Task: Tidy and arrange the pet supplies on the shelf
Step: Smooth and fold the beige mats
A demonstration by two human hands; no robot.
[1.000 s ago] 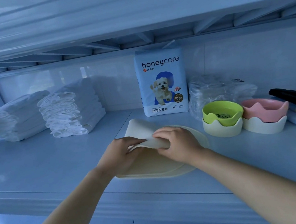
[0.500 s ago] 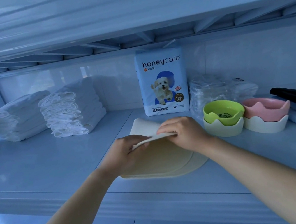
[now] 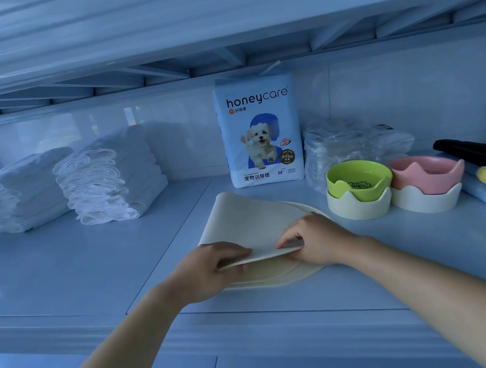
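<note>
Pinches in the grip of left hand (image 3: 206,269) and right hand (image 3: 314,239) the lifted edge of the cream, round, flexible mat (image 3: 249,220) at the front middle of the pale shelf (image 3: 76,267), draws the flap closer than a second ago, probably folding it in half.

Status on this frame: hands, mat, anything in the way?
Left hand, right hand both pinch lifted near edge of cream mat. Mat folded over itself. Green bowl just right, pad pack behind.
</note>
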